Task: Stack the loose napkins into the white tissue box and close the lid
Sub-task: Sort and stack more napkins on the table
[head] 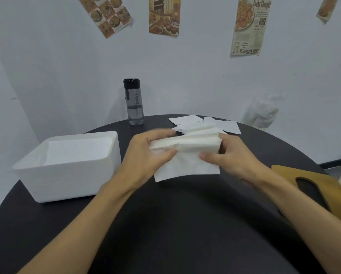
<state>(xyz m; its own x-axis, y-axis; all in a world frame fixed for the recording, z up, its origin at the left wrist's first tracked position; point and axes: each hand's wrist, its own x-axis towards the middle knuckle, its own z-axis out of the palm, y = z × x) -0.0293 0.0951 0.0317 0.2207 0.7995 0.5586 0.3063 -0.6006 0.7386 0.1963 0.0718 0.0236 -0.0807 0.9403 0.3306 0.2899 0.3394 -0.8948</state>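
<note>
One round dark desk [175, 224] fills most of your view, and everything for the job sits on it. The white tissue box [67, 175] stands open on the left side, just beside your left forearm, with a flat white layer of napkin showing inside it. Its tan lid [323, 180], cut with a long curved slot, lies off the box at the right edge of the desk, partly under your right forearm.

Between the two, at the middle of the desk, you hold a stack of napkins [191, 145] with both hands. Your left hand [144, 153] pinches the stack's left end, thumb on the near side and fingers curled over the far side. Your right hand [234, 155] grips the right end the same way. The folded edges fan out between your hands, and the lowest sheet spreads out toward you; whether it touches the desk cannot be told.

Just beyond the stack, more loose napkins [205, 123] lie scattered flat on the far part of the desk. A clear water bottle [134, 103] with a black cap stands upright at the far edge, left of those napkins and well apart from the box.
</note>
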